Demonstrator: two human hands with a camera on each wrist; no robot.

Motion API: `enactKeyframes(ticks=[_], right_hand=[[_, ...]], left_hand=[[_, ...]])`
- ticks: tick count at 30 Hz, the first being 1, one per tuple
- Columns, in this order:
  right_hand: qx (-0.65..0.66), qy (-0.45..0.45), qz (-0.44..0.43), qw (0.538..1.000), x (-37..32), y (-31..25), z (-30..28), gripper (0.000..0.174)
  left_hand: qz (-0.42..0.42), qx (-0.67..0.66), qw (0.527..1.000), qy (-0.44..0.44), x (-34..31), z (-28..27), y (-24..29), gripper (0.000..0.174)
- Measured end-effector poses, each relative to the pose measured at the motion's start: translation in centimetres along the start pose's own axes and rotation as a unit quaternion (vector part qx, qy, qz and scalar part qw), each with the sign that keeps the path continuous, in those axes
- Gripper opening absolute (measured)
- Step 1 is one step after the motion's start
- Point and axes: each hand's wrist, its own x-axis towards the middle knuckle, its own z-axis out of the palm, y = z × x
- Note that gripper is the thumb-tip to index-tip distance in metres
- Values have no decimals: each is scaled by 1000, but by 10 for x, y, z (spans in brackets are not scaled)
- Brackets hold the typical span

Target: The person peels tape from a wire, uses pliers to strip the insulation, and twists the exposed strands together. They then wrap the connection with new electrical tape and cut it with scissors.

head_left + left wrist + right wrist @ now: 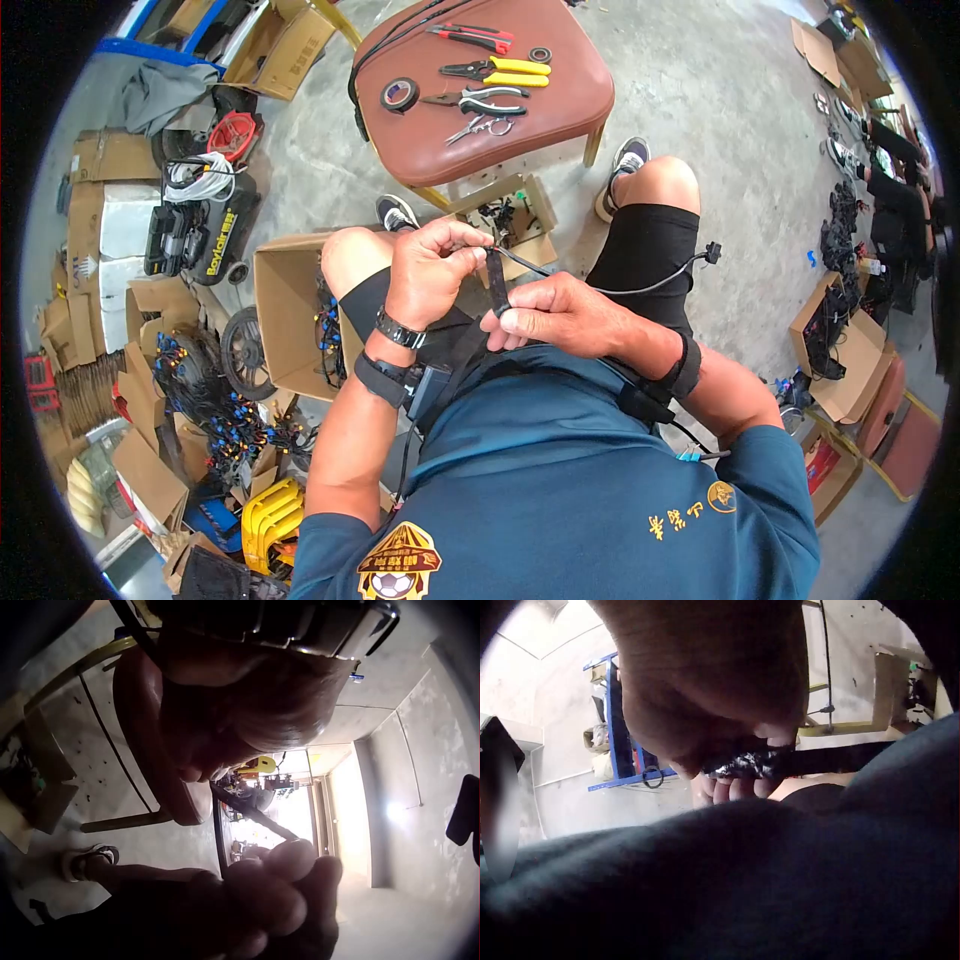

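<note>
A flat strip of black tape runs taut between my two hands. My left hand, with a watch at its wrist, pinches a thin dark cable between thumb and forefinger where the strip's upper end meets it. Lower down, my right hand grips the strip's other end between thumb and curled fingers. From the left fingertips the cable passes beyond the right hand to a black connector over the thigh. In the right wrist view, a shiny crumpled part of the tape shows under the fingers.
Ahead stands a brown padded stool bearing a tape roll, pliers, yellow-handled wire strippers, scissors and a red cutter. A small parts box and a larger carton stand near my legs.
</note>
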Motion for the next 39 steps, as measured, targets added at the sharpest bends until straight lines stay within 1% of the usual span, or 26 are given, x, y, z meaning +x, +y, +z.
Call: enactKeyframes(ticks=[3, 7, 8, 9, 10, 13, 14, 15, 16, 17, 18, 19, 20, 23, 24, 27, 28, 32, 36, 39], right_hand=[[7, -2, -15, 1000, -1, -19, 0, 34], [32, 8, -31, 999, 5, -39, -5, 32], [23, 4, -58, 998, 8, -42, -9, 31], [25, 8, -68, 997, 9, -47, -12, 31], [19, 12, -71, 997, 12, -50, -15, 31], [24, 32, -68, 997, 17, -60, -17, 33], [25, 34, -72, 997, 19, -61, -17, 33], [25, 37, -75, 996, 22, -62, -18, 33], [29, 34, -76, 996, 24, -63, -19, 35], [35, 36, -80, 996, 25, -65, -19, 35], [40, 38, -85, 995, 27, -67, -18, 35], [45, 40, -90, 994, 29, -69, -18, 36], [64, 44, -99, 992, 30, -70, -18, 37], [50, 54, -132, 988, 31, -90, -18, 36], [57, 48, -132, 988, 30, -100, -18, 35], [44, 64, -161, 984, 34, -117, -20, 33], [53, 61, -168, 982, 37, -120, -24, 31], [15, 96, -179, 979, 47, -133, -28, 26], [-4, 92, -175, 980, 56, -139, -27, 23], [-26, 88, -169, 981, 66, -137, -26, 24]], left_hand=[[13, 19, 1000, 1, -2, 0, -2, 14], [18, -8, 1000, -12, -7, 4, 5, 13], [18, -12, 1000, -14, -10, 5, 11, 12], [19, -16, 1000, -15, -12, 6, 13, 12], [15, 9, 1000, -3, -15, 6, 12, 13], [30, -150, 985, -77, -14, 8, 10, 15], [21, -147, 986, -72, -17, 11, 14, 15], [34, -142, 987, -64, -17, 13, 15, 11], [47, -137, 988, -56, -18, 16, 15, 11], [58, -132, 988, -49, -19, 17, 15, 17], [63, -117, 990, -42, -19, 17, 12, 12], [68, -102, 992, -35, -19, 17, 6, 12], [72, -86, 993, -27, -19, 16, 2, 16], [99, 73, 992, -11, -21, 11, -1, 10], [81, 99, 992, 18, -24, 16, 7, 6], [46, 140, 989, 15, -25, 17, 9, 6], [46, 135, 990, 16, -25, 17, 8, 6], [48, 109, 993, 19, -25, 20, 6, 7], [60, 75, 995, 31, -26, 23, 3, 8], [58, 104, 993, 12, -28, 21, 2, 13]])
